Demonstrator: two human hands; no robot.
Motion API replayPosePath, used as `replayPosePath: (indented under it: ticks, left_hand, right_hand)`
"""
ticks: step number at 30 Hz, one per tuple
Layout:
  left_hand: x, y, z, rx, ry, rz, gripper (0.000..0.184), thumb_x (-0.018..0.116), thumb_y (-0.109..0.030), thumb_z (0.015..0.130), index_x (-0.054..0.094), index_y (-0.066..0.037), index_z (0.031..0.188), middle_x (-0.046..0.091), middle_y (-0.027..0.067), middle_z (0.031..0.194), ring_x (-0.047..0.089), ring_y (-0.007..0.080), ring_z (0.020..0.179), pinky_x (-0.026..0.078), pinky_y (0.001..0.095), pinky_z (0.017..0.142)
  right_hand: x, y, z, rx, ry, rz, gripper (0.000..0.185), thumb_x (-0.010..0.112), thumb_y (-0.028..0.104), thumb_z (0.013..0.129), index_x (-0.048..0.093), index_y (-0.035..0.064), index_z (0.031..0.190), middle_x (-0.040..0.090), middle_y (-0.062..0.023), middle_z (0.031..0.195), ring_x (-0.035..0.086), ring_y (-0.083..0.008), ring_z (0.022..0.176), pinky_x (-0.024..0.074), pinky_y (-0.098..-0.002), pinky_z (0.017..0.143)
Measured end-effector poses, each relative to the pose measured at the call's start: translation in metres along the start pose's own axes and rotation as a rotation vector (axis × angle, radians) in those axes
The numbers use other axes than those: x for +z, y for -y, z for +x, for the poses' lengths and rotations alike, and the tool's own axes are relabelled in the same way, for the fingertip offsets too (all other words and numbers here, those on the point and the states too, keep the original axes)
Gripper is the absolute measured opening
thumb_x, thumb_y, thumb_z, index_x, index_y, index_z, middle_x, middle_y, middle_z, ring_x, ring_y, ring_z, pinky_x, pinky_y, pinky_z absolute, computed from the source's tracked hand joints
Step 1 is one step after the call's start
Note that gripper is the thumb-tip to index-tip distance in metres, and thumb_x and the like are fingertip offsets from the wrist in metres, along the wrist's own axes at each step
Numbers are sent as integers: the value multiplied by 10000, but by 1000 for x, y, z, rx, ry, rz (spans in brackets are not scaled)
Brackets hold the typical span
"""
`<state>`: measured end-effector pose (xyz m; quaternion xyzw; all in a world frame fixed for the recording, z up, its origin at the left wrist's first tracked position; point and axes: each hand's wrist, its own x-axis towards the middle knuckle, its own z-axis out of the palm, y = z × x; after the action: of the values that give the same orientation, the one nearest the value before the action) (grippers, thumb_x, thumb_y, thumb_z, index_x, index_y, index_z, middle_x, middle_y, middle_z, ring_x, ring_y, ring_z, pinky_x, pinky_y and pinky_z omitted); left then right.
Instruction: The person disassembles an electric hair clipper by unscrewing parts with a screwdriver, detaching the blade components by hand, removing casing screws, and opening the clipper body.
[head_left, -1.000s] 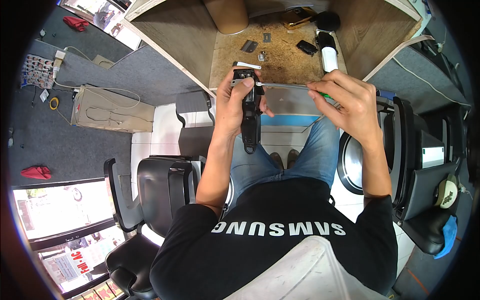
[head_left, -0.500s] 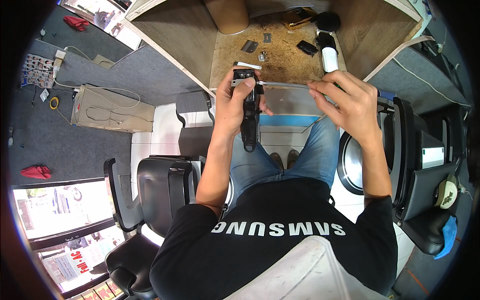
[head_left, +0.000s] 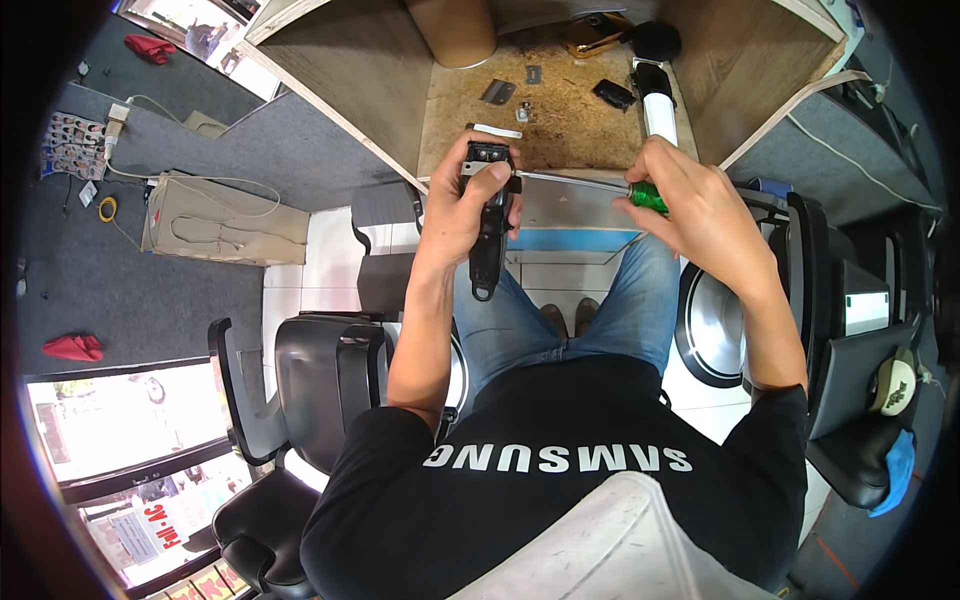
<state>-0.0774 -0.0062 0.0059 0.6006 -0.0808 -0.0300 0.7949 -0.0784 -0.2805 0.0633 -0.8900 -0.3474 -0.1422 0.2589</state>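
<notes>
My left hand (head_left: 455,215) is closed around a black hair clipper (head_left: 487,240), thumb pressed near its head, where metal parts show. In my right hand (head_left: 700,205) is a screwdriver (head_left: 646,196) with a green handle and a long metal shaft. Its shaft points left, and the tip meets the side of the clipper near my left thumb; exact contact is too small to tell. Behind the clipper, on the wooden shelf (head_left: 570,145), lie a dark flat plate (head_left: 498,92), a small grey piece (head_left: 533,74), a small metal part (head_left: 524,113) and a black piece (head_left: 613,95).
A white and black clipper (head_left: 658,112) stands at the shelf's right side, near a dark brush (head_left: 655,42). A brown cylinder (head_left: 455,30) is at the back left. Black chairs (head_left: 330,375) flank me, and a cardboard box (head_left: 225,220) sits left.
My right hand has shifted slightly right and down, showing more of the screwdriver's green handle. The lower end of the clipper has swung a little left.
</notes>
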Motion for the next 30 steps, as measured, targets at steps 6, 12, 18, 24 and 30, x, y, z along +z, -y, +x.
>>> replayPosePath:
  ticks: [6,12,18,24,30]
  left_hand:
    - [-5,3,-2,-44,19,-63,177,645,-132,998,575,-18,1113,614,90,837,628,166,572,524,323,469]
    - [-4,-1,-2,-26,37,6,189,652,-128,988,568,-29,1125,622,88,942,627,170,585,515,324,466]
    - [-4,1,0,-37,40,-84,226,621,-181,966,556,-16,1106,617,147,909,611,184,550,516,323,426]
    - [-5,1,-1,-46,76,-128,152,618,-116,998,568,-34,1116,618,97,848,620,171,567,509,324,459]
    - [-1,-2,-2,4,78,25,166,635,-107,1000,558,-33,1128,624,80,880,620,156,581,514,315,476]
  right_hand:
    - [8,-4,0,-316,-283,-399,254,831,215,806,723,65,980,660,-26,844,683,-164,702,530,-323,563]
    - [9,-3,-11,290,259,443,184,799,180,891,721,45,990,668,-88,813,716,-267,769,548,-399,592]
    - [9,0,-10,74,-3,90,183,810,100,877,690,-10,960,663,-130,860,679,-252,791,533,-359,617]
    - [5,-2,-11,-284,-300,-423,292,858,212,816,710,-1,950,624,-71,840,667,-205,749,526,-320,563]
    - [-7,-7,-14,502,457,513,250,843,197,868,734,16,1002,648,-98,802,672,-223,745,500,-351,565]
